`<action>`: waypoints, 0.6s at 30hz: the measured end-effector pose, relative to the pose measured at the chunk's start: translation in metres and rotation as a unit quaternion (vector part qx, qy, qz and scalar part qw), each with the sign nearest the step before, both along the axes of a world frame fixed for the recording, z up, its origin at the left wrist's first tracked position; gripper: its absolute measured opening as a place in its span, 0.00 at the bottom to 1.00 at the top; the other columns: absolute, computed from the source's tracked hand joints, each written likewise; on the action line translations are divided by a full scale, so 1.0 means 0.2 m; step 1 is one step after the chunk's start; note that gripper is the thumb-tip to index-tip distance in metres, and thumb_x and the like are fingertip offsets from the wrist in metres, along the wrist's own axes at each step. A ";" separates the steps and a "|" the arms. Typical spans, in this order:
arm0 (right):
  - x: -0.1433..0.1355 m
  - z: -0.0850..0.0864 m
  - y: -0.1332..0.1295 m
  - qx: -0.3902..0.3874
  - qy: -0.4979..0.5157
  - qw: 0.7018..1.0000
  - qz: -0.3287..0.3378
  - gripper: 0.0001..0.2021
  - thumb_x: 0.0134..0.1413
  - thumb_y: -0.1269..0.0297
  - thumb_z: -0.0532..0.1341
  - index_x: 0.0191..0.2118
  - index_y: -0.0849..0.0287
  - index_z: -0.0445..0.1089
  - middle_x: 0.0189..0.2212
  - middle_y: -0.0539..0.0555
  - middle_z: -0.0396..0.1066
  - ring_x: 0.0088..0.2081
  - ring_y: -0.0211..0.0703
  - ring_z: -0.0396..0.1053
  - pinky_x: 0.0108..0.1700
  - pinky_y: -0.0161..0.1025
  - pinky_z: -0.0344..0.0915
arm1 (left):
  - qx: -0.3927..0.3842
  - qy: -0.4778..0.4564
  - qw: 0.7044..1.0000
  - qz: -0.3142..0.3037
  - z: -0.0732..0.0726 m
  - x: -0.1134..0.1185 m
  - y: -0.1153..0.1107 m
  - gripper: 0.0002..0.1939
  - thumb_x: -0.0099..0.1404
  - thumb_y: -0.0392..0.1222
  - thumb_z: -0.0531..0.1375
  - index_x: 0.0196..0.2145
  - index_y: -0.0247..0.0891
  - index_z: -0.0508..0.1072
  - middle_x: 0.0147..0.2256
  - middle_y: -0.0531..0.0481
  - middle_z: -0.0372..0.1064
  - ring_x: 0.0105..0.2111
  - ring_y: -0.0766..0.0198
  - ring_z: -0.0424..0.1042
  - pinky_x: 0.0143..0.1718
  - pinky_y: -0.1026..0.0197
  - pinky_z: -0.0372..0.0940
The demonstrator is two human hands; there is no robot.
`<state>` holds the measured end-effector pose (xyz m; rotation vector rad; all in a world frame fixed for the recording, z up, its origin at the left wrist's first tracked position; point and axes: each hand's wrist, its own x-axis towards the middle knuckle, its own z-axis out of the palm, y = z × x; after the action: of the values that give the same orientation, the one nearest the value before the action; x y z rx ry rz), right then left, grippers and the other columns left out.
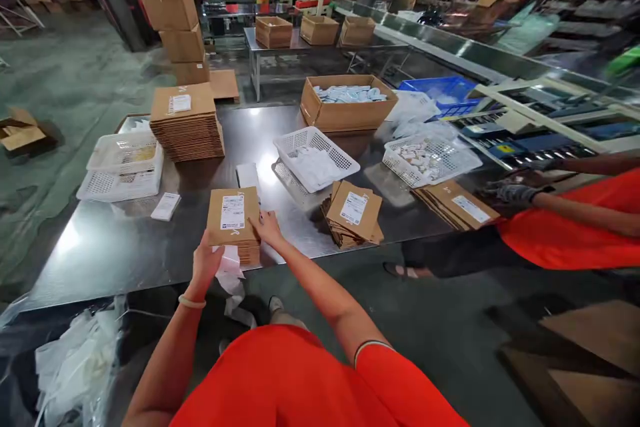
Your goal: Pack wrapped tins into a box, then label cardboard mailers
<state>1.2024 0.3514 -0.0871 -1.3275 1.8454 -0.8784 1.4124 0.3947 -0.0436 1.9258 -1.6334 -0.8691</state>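
Observation:
A stack of flat brown cardboard pieces (217, 217) lies near the table's front edge, with a white printed label (233, 212) on its top piece. My left hand (204, 261) is at the stack's front left corner, fingers closed on a white paper strip (231, 267) that hangs down past the table edge. At the right side of the stack, my right hand (267, 227) touches the cardboard with its fingers; whether it grips anything is too small to tell. Behind the stack lies a white strip (247, 177). A small pile of white labels (165, 207) sits to the left.
Beyond are a taller cardboard stack (187, 123), white baskets (125, 170) (320, 180) and an open box of blue-white packets (325, 113). Another labelled stack (373, 213) lies right. A co-worker's gloved hand (517, 193) is at the far right, beside more cardboard.

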 end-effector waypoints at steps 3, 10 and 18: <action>0.01 0.00 0.00 -0.016 -0.048 0.997 -0.063 0.09 0.53 0.65 0.65 0.41 0.58 0.73 0.38 0.57 0.75 0.48 0.54 0.71 0.54 0.48 0.68 | 0.001 0.023 1.000 -0.019 0.02 -0.03 0.02 0.29 0.60 0.34 0.64 0.60 0.40 0.73 0.49 0.42 0.82 0.54 0.45 0.78 0.55 0.49 0.70; -0.79 0.12 0.21 -0.049 -0.043 0.973 -0.223 0.19 0.55 0.59 0.56 0.48 0.61 0.75 0.43 0.60 0.79 0.49 0.56 0.74 0.55 0.53 0.69 | -0.014 0.268 0.962 -0.056 0.01 -0.05 0.14 0.18 0.59 0.51 0.67 0.44 0.38 0.82 0.39 0.45 0.83 0.44 0.51 0.80 0.46 0.54 0.74; -0.93 0.26 0.44 -0.063 0.033 0.994 -0.085 0.49 0.35 0.52 0.76 0.66 0.56 0.64 0.66 0.69 0.64 0.67 0.68 0.61 0.62 0.63 0.63 | 0.100 0.461 0.880 -0.062 0.16 -0.06 0.21 0.39 0.43 0.36 0.77 0.54 0.37 0.76 0.44 0.45 0.81 0.41 0.56 0.80 0.44 0.58 0.73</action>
<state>1.0170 0.4393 -0.0346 -1.3030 2.0062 -1.0667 1.3999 0.4374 -0.0107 1.1636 -1.0867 -1.7163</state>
